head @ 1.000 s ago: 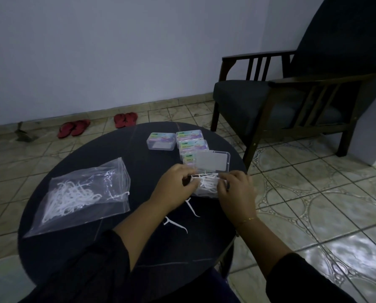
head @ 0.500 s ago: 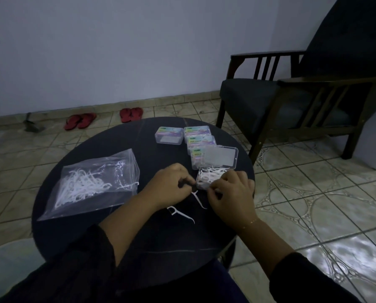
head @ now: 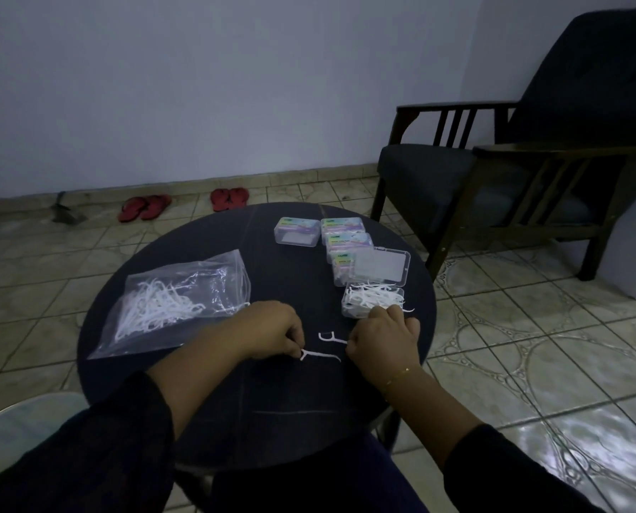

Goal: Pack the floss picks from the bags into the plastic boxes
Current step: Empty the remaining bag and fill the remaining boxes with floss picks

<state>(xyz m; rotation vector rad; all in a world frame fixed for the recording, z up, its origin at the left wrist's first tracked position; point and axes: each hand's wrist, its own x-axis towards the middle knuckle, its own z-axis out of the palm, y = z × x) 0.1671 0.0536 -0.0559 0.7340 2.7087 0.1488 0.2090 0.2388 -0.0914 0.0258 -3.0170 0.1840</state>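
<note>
Open plastic box is the landmark: sits at the right edge of the round dark table, heaped with white floss picks, a few poking over its rim. Its clear lid is flipped back on the far side, propped against the closed boxes, so the fill side faces the person.

Two stray floss picks lie on the table just in front of the box. Nearer pick: left hand pinches its head end between curled fingertips, handle trailing right, likely to lift it into the box. Farther pick: its handle end runs to the right hand, which is curled with fingertips at the box's front rim; contact with the pick looks probable, but I cannot tell if it is actually gripped. That hand may also be steadying the box. The hands are apart, one on either side of the strays.

Left of the box, well apart, a clear zip bag lies flat with many picks still inside, mouth toward the box, which keeps the supply within reach. Behind the box, three closed labelled boxes sit in a row, with a fourth box beside them; these look filled and done, set away from the work spot.

Off the table beyond the box: armchair to the right, two pairs of red sandals by the wall.
</note>
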